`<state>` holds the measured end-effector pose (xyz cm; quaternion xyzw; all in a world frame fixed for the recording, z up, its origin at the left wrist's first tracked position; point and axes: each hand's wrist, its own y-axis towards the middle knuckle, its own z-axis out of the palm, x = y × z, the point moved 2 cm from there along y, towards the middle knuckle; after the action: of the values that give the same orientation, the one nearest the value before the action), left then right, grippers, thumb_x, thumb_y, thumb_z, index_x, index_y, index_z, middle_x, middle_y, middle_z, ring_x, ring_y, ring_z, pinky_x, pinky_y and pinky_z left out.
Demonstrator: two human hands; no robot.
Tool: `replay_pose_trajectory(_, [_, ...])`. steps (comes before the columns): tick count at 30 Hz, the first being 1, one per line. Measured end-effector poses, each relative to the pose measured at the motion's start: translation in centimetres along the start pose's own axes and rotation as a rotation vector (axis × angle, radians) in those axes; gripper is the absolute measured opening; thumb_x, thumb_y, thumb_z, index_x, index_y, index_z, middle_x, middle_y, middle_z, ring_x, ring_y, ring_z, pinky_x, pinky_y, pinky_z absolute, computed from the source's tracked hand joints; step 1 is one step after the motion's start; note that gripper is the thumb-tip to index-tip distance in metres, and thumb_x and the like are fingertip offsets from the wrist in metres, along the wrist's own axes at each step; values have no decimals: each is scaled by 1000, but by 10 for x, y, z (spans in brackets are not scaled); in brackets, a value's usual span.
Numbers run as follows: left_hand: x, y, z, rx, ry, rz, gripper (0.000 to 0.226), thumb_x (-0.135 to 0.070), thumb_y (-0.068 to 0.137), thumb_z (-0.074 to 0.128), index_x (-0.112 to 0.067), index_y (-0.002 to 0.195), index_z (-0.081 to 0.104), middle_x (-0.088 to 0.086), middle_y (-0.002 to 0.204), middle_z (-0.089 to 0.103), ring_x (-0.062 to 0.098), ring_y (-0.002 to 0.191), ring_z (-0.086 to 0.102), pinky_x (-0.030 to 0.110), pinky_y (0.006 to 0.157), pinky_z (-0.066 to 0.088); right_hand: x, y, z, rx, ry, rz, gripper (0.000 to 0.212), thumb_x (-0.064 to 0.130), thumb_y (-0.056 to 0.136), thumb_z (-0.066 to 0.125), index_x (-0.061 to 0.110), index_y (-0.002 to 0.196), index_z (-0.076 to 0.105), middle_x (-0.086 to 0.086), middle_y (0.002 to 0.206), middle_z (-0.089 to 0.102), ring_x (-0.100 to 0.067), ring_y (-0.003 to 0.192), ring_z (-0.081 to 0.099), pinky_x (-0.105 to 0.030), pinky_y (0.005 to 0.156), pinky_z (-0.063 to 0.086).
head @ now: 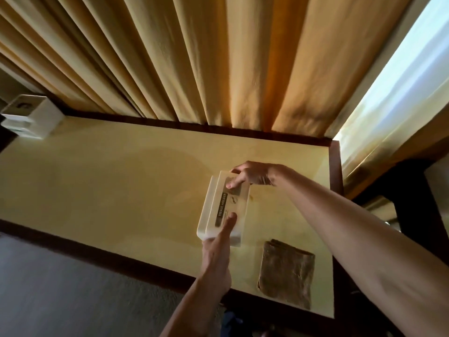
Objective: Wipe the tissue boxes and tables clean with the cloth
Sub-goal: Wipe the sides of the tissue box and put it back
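A white tissue box (220,205) with a dark label reading "TISSUE HOLDER" is held over the right part of the cream table (109,181). My left hand (217,246) grips its near end, thumb on the label. My right hand (251,175) grips its far end, thumb on top. A folded brown cloth (286,273) lies flat on the table near the front right corner, just right of my left hand and untouched. A second white box (34,117) stands at the table's far left corner.
Yellow curtains (194,57) hang right behind the table's far edge. A bright window (398,76) is at the right. The table has a dark wooden rim (337,166). Grey floor (60,288) lies in front at the left.
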<state>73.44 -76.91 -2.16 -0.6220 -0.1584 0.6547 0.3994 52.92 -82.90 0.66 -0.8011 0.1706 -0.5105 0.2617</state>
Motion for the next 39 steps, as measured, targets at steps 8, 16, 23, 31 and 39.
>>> replay_pose_trajectory(8, [-2, 8, -1, 87, -21, -21, 48, -41, 67, 77, -28, 112, 66, 0, 106, 76, 28, 112, 62, 50, 102, 44, 1, 7, -2, 105, -2, -33, 42, 34, 87, 63, 9, 121, 63, -11, 112, 70, -31, 110, 62, -46, 103, 43])
replay_pose_trajectory(16, [-17, 17, 12, 275, 98, 238, 60, -23, 72, 80, -17, 128, 59, 8, 112, 73, 30, 109, 66, 35, 81, 55, -47, -44, -12, -59, 187, -160, 44, 40, 83, 62, 25, 123, 54, 1, 109, 67, -17, 104, 63, -39, 94, 51])
replay_pose_trajectory(23, [-36, 61, 62, 603, 369, 438, 90, 3, 73, 77, -21, 146, 30, 10, 129, 56, 25, 121, 58, 42, 85, 58, -112, -106, -3, -396, 442, -245, 65, 23, 93, 62, 45, 142, 26, 20, 122, 56, 2, 117, 55, -23, 85, 54])
replay_pose_trajectory(31, [-36, 107, 133, 858, 783, 446, 111, 2, 81, 78, -20, 154, -3, 5, 142, 43, 2, 126, 52, 21, 90, 53, -159, -125, 2, -733, 517, -287, 71, 4, 89, 58, 38, 140, 22, 4, 131, 49, -4, 122, 52, -22, 88, 53])
replay_pose_trajectory(39, [-33, 156, 172, 884, 1024, 489, 128, -16, 83, 81, -29, 154, -24, -6, 152, 36, 2, 133, 43, 23, 107, 45, -209, -100, -4, -992, 481, -120, 93, 51, 84, 65, 24, 153, 11, 4, 133, 48, 3, 120, 51, -17, 91, 50])
